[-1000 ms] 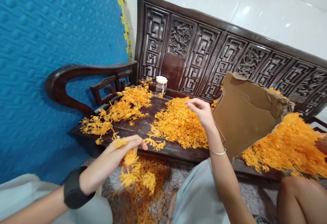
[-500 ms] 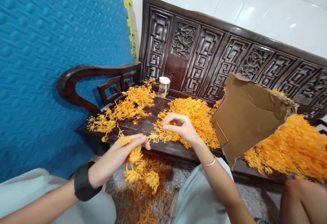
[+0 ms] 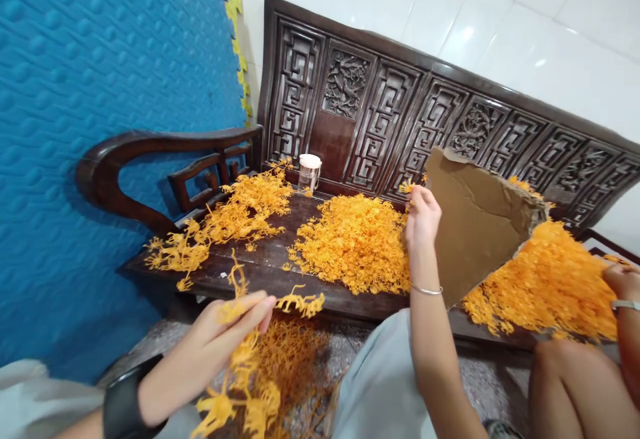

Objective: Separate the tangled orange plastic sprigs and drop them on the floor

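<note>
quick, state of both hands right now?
Left hand: closed, holding orange branched strands.
Right hand: closed, pinching a small orange piece.

The low heap point(image 3: 357, 245) consists of small, spiky orange pieces packed densely on the dark counter point(image 3: 267, 263). Left of the heap sprawls a looser, branching orange tangle point(image 3: 245, 215). Nearer than the heap, toward its left, a yellow-orange branching strand point(image 3: 303, 303) is pinched in the left fingers point(image 3: 260, 307), one end jutting rightward, other clusters drooping below. By the heap's far right edge, the right fingers point(image 3: 425, 197) hold up a small orange piece point(image 3: 407, 187).
</note>
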The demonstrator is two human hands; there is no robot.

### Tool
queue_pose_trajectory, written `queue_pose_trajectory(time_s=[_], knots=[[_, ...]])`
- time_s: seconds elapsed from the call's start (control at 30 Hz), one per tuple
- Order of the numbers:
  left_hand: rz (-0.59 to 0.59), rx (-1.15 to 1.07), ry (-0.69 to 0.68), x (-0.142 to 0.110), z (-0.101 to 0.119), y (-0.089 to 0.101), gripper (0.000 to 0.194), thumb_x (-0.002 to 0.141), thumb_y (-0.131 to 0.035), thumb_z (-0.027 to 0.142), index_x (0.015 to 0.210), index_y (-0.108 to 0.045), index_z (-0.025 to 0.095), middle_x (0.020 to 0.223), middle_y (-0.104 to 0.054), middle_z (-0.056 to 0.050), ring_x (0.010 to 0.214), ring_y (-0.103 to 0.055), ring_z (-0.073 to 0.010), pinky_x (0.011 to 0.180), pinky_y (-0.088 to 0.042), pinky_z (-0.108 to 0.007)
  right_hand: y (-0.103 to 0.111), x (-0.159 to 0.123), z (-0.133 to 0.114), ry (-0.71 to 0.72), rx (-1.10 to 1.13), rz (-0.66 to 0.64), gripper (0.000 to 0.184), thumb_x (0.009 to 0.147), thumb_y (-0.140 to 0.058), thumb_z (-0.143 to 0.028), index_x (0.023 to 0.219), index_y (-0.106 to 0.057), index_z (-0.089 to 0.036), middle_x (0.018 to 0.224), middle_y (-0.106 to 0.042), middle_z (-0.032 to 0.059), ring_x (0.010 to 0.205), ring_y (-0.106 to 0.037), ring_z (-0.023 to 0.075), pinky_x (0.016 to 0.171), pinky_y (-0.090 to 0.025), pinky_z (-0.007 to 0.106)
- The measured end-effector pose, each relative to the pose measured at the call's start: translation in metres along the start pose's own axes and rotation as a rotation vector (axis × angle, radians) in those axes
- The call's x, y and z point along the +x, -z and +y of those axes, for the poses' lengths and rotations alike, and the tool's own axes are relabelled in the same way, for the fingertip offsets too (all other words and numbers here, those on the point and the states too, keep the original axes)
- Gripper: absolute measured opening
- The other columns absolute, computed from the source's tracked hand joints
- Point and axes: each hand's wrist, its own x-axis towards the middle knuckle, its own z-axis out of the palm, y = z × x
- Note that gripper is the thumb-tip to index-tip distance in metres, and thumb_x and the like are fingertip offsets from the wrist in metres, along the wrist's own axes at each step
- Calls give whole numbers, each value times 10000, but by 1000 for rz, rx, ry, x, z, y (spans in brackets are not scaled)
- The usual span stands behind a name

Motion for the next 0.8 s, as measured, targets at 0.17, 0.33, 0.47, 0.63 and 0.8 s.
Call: queue_pose_trajectory(time_s=[0.17,0.33,0.47,0.63,0.8], knots=[[-47,72,24,-1,-2,1,371,835,-312,446,579,-432,207,589,-447,40,611,-456,-143,623,-359,-212,25,40,15,31,-250,11,293,579,-665,-378,730,-613,-133,651,-606,7,566,-518,103,519,-349,232],[-76,84,21,4,-1,1,359,828,-323,441,577,-436,212,589,-465,38,616,-482,-154,631,-380,-223,12,49,31,-72,-339,-88,283,562,-665,-319,758,-613,-121,652,-644,45,605,-573,140,538,-394,250],[-67,100,39,6,-4,-1,357,833,-325,437,588,-456,214,606,-481,45,644,-490,-153,657,-377,-214,7,54,40,-62,-331,-173,259,547,-673,-298,725,-622,-118,655,-652,56,685,-609,172,632,-444,288],[-61,107,66,6,-7,-4,345,830,-349,429,586,-464,214,605,-484,50,648,-485,-154,673,-371,-215,10,54,50,-25,-327,-223,224,566,-665,-308,683,-624,-123,632,-634,38,645,-596,152,655,-454,295],[0,91,105,7,-8,-7,340,797,-397,454,573,-509,224,609,-529,50,668,-494,-163,694,-381,-220,13,55,60,35,-364,-244,223,596,-650,-321,696,-650,-122,671,-636,35,621,-553,124,644,-438,275]])
